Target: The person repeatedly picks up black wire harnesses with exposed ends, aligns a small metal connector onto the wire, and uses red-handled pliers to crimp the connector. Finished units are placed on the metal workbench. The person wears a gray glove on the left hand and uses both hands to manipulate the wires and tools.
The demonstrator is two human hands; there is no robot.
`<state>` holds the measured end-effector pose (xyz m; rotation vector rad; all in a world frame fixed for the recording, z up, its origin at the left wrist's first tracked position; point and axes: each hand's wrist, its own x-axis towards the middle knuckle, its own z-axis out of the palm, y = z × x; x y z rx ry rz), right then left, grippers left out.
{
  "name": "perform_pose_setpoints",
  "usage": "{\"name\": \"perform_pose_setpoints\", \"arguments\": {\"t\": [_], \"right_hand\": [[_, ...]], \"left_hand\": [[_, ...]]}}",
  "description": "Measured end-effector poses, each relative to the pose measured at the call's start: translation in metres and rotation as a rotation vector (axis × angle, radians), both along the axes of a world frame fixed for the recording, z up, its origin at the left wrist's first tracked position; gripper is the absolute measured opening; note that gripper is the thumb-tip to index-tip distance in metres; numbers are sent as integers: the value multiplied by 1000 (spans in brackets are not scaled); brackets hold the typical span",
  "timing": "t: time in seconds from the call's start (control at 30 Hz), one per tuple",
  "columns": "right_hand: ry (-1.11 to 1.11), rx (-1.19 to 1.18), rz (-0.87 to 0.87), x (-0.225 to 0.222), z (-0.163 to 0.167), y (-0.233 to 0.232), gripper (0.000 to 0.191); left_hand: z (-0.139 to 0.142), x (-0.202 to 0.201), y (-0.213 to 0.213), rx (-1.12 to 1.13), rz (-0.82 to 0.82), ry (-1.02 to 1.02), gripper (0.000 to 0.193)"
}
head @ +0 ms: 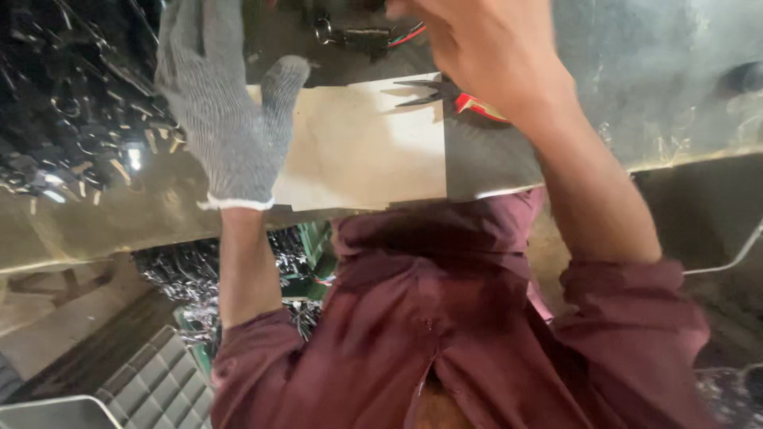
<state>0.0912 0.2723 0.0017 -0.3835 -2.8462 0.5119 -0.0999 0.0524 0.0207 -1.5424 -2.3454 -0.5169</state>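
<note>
Your maroon shirt (445, 334) fills the foreground, above the workbench (95, 222). Your left hand (218, 103), in a grey knit glove, lies spread flat, holding nothing, on the edge of a pale sheet of card (358, 147). Your bare right hand (485, 48) grips red-handled pliers (453, 94), their tips over the card's top edge.

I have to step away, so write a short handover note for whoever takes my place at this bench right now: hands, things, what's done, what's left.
Left hand: in a grey knit glove, resting flat on the left end of the pale board.
Right hand: bare, gripping the red-handled pliers, whose tips lie over the board's top right corner.
The board lies on the metal bench. A small part with red and green wires sits just beyond it; small metal scraps lie to the left.
Done: not clear from this view.
Left: whatever the pliers are for; no cut or grip is visible.
</note>
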Motion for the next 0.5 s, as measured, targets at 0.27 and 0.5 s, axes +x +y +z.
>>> {"name": "perform_pose_setpoints", "arguments": {"t": [0.27,0.5], "right_hand": [[620,-215,-596,66,32,-59,25],[908,-1796,-155,61,19,-111,33]], "left_hand": [[-23,94,-9,265,-253,-1476,30],[-27,115,-3,16,-304,-1624,32]]}}
